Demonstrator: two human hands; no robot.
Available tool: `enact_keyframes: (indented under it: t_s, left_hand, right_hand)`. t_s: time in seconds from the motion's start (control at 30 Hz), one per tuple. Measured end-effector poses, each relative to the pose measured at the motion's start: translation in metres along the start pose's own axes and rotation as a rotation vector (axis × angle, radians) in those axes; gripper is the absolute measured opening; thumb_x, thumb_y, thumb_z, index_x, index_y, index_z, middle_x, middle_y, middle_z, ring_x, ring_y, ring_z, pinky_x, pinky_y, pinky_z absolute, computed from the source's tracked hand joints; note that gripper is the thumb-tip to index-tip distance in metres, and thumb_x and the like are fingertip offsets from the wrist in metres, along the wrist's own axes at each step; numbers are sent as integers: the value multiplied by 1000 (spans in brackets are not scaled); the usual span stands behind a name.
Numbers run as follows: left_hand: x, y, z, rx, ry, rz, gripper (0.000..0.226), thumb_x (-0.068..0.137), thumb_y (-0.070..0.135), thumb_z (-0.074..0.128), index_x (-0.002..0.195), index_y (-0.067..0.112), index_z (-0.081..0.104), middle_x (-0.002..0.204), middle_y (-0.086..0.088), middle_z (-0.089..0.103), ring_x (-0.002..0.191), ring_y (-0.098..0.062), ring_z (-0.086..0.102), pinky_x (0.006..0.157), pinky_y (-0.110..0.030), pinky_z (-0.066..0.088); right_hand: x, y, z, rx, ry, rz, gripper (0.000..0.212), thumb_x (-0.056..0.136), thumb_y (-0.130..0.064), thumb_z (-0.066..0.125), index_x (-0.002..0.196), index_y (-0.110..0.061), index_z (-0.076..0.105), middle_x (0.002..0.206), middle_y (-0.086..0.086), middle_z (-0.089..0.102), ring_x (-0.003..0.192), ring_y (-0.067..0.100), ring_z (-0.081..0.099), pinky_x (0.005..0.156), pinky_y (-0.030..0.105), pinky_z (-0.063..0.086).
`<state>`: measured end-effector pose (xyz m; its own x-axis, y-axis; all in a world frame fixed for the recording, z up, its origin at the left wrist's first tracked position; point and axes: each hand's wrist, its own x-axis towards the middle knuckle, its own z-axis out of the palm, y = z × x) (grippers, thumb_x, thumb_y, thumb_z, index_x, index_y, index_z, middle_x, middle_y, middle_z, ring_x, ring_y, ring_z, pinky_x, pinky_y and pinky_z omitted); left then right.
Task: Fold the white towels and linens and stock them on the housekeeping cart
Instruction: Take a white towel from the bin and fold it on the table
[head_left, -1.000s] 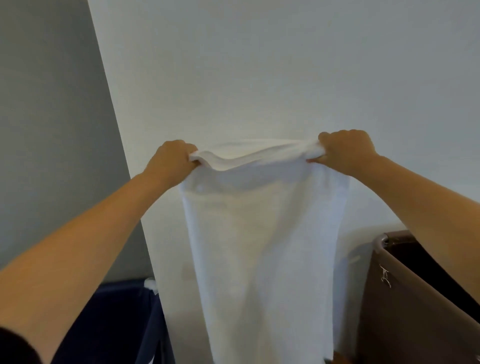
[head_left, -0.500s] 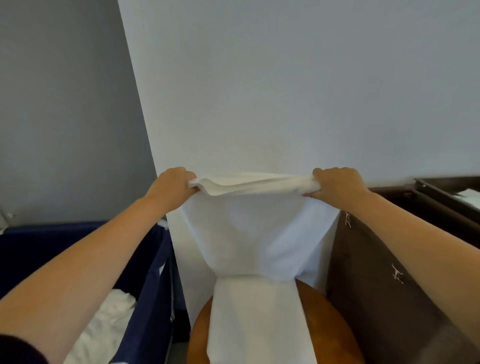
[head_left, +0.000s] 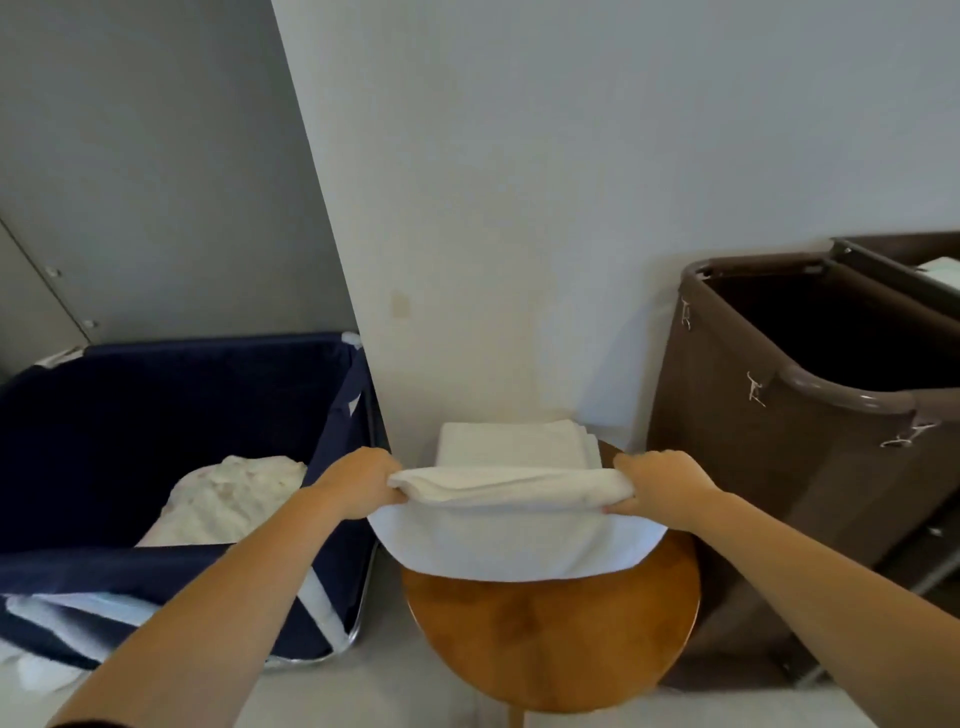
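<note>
White towel (head_left: 509, 486) is being held across the far half of the round wooden table (head_left: 550, 634). Its lower layer is lying flat on the tabletop, and its folded upper edge is being stretched between both hands just above that layer. The left hand (head_left: 358, 480) is gripping the left end of the fold with fingers curled round the cloth. The right hand (head_left: 660, 486) is gripping the right end in the same way, with the thumb underneath.

A folded stack (head_left: 514, 447) is sitting just behind the held towel, against the wall. A navy laundry bin (head_left: 156, 415) is standing to the left with crumpled linen (head_left: 228, 499) inside. The brown housekeeping cart (head_left: 779, 441) is standing to the right.

Assessment: the folding step is under way, and this piece is not yet stocked. The next move, in my judgement, is calling for both hands to lower the raised edge evenly onto the flat layer. The corners need keeping square, since the outer corners appear to be overhanging the table's curved rim and may be dragging the cloth askew.
</note>
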<state>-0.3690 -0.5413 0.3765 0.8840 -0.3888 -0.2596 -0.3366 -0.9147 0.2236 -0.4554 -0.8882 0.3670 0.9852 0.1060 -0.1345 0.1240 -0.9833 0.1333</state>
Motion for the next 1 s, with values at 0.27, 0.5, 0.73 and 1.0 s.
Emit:
enact_keyframes:
  t_s: [0.27, 0.5, 0.73, 1.0]
  left_hand:
    - [34, -15, 12, -250, 54, -34, 31, 86, 30, 67, 66, 11, 53, 68, -3, 53, 64, -15, 49, 57, -25, 32]
    - [122, -37, 17, -727, 173, -180, 32, 88, 24, 65, 84, -7, 62, 77, -14, 55, 70, -22, 49, 61, -30, 34]
    - [262, -71, 31, -746, 155, -264, 38, 87, 26, 67, 61, 7, 46, 64, -9, 50, 62, -22, 46, 57, -30, 32]
    - [396, -85, 102, -683, 81, -295, 42, 88, 25, 66, 60, 12, 38, 62, -2, 43, 62, -20, 43, 49, -28, 27]
  right_hand:
    - [19, 10, 9, 99, -42, 16, 51, 84, -67, 47, 111, -24, 48, 96, -7, 61, 81, 8, 55, 71, 17, 43]
    - [100, 27, 4, 237, -14, 87, 52, 84, -65, 48, 115, -24, 50, 91, -12, 59, 85, 10, 57, 59, 13, 32]
    - [229, 43, 32, 197, -55, 184, 57, 92, -56, 43, 139, -24, 39, 126, -1, 57, 111, 17, 56, 81, 22, 39]
    - [334, 69, 146, 124, -225, 300, 33, 100, -35, 38, 127, -17, 46, 125, 2, 56, 111, 19, 56, 89, 30, 45]
